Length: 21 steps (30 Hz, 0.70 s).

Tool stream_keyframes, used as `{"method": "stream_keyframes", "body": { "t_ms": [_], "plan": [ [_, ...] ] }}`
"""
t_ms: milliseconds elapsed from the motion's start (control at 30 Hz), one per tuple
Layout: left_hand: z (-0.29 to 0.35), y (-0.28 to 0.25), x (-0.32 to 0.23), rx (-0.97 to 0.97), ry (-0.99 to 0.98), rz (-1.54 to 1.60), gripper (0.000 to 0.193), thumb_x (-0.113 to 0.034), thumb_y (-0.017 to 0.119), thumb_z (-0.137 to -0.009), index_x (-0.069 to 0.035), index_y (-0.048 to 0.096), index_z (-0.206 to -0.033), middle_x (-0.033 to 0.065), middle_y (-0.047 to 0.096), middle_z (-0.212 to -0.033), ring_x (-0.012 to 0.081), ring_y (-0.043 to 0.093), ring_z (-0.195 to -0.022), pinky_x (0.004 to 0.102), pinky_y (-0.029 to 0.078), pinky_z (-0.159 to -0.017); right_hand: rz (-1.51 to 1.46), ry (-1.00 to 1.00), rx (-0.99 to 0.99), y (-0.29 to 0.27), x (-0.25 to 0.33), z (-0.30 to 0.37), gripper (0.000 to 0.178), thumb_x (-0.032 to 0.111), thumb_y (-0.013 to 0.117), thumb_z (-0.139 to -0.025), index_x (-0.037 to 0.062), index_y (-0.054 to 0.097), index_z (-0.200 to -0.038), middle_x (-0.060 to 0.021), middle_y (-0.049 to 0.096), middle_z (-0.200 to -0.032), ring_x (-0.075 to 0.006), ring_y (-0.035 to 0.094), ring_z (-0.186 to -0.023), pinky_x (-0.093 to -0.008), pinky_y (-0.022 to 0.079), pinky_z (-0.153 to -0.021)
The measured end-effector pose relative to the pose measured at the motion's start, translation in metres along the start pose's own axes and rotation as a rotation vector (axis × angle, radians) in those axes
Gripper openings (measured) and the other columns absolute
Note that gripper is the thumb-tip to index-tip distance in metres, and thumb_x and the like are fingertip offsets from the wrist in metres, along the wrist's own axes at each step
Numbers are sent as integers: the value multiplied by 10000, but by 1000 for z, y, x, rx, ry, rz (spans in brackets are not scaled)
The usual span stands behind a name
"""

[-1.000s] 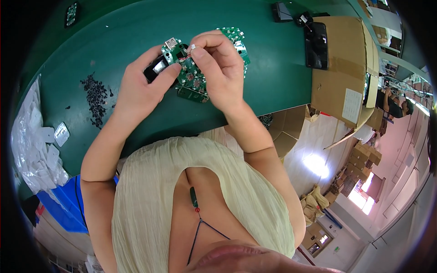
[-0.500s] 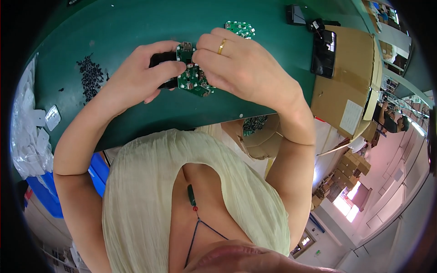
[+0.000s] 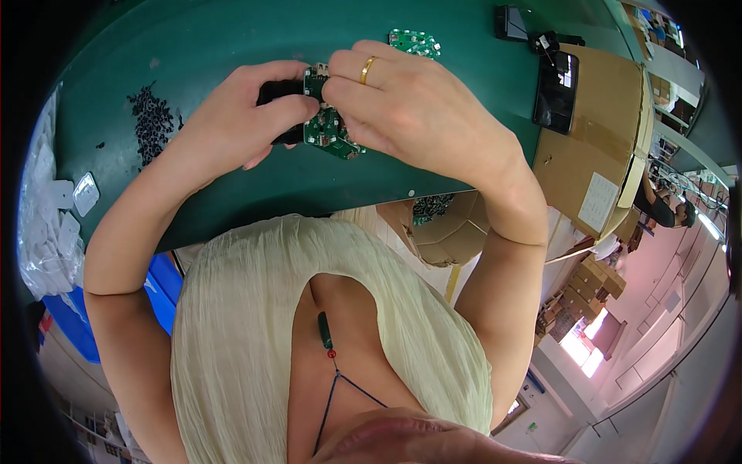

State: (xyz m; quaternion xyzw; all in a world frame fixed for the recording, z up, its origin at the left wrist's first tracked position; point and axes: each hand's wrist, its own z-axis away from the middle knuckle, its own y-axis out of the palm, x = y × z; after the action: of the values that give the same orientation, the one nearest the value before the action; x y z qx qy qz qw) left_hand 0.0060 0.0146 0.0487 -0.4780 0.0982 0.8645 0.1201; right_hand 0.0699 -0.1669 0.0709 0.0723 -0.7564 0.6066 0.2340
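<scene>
Green circuit board [image 3: 318, 133] with small soldered parts is between the hands, over the smooth dark green tabletop [image 3: 270, 185]. Left hand [image 3: 236, 112] pinches it against a black plastic housing [image 3: 280, 91]; right hand [image 3: 413, 100] curls its fingers at the board's right side, can't tell what they grip. Likely light, stiff, fragile; best held by its edges. Heap of tiny black pieces [image 3: 152, 124] lies left, brown cardboard box [image 3: 599, 116] right, brown stacked cartons [image 3: 583, 286] farther off.

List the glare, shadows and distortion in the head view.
Head view: the window at right is washed out white, and the plastic bags glint; head view: shadow darkens the table near the shirt; head view: the table's left edge curves; head view: the smallest parts of the circuit board look indistinct.
</scene>
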Motion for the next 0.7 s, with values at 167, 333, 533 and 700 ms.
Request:
{"method": "stream_keyframes", "body": {
  "t_ms": [167, 333, 533, 700],
  "plan": [
    [-1, 0, 0, 18, 9, 6, 238, -212, 539, -796, -4, 568, -907, 34, 527, -591, 64, 372, -358, 218, 284, -342, 3, -3, -5, 1, 1, -2, 190, 0, 612, -632, 19, 489, -776, -76, 486, -794, -247, 519, -758, -341, 452, -589],
    [0, 2, 0, -11, 5, -21, 234, -209, 534, -793, -2, 565, -895, 39, 531, -593, 63, 379, -359, 216, 285, -339, 26, 0, 35, 0, 3, -3, 197, -1, 608, -624, 23, 491, -781, -69, 494, -804, -241, 520, -771, -336, 460, -593],
    [-1, 1, -1, 9, 12, -44, 266, -207, 531, -784, 3, 572, -943, 44, 539, -599, 70, 398, -370, 223, 307, -351, 86, 25, 76, -3, 7, -4, 203, 6, 613, -615, 27, 496, -780, -63, 503, -813, -232, 527, -786, -328, 467, -601],
    [1, 5, -3, -33, 11, -112, 290, -199, 525, -782, 18, 567, -971, 37, 540, -612, 79, 419, -388, 229, 336, -381, 217, 17, 188, -5, 14, -10, 173, 104, 591, -677, 8, 583, -821, -73, 572, -828, -209, 552, -798, -278, 491, -635]
  ]
}}
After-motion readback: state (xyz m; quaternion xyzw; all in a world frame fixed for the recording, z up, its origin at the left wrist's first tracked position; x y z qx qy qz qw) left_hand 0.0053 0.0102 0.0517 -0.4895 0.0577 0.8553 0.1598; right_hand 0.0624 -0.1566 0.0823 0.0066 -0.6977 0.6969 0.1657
